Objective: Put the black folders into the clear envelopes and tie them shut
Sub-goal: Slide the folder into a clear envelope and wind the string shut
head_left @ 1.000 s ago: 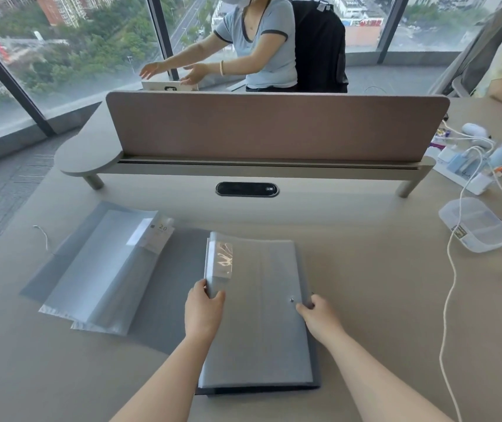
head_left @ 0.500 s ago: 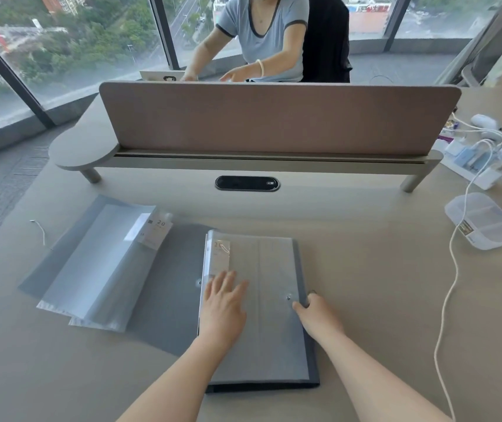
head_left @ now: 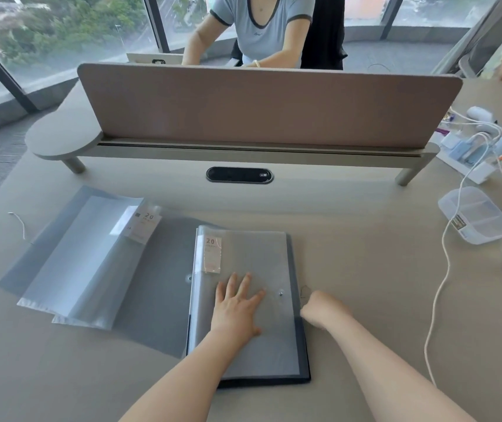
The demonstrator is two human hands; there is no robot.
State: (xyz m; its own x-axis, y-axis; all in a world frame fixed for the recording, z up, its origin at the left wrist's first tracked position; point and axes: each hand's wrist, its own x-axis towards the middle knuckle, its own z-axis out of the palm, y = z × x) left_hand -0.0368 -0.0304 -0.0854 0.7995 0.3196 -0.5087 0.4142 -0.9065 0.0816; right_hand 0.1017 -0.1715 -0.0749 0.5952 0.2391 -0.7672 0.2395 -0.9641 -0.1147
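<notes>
Left hand is laid flat, fingers spread and straight, pressing the folded flap of the clear envelope down onto the black folder inside it. Nothing is gripped by it; it acts as a clamp only.

Right hand sits at the envelope's right edge, fingers curled in. A thin string loop is seen just above the knuckles, so a pinch on the string is likely, but the fingertips are hidden and the contact itself cannot be confirmed.

The closure button lies between the two hands, just right of the left fingertips. A second button is visible at the envelope's left edge, on the grey sheet underneath.

Judged step: tying shut. The folder looks fully seated, with only its dark edge showing along the right and bottom.

To be done well:
- Flap pressure should be kept on by the left hand until the string is wound; the flap looks springy and will probably lift if released.
- Left fingertips should be held clear of the button so the wrap path is not blocked.
- String should be drawn taut before wrapping; slack turns are likely to slip off a button that small.
- Tension should be pulled along the surface, not upward, or the envelope will be dragged on the desk.

Further out: another clear envelope with a "20" label lies unfilled-looking to the left, and a loose string sits well apart beyond it.
</notes>
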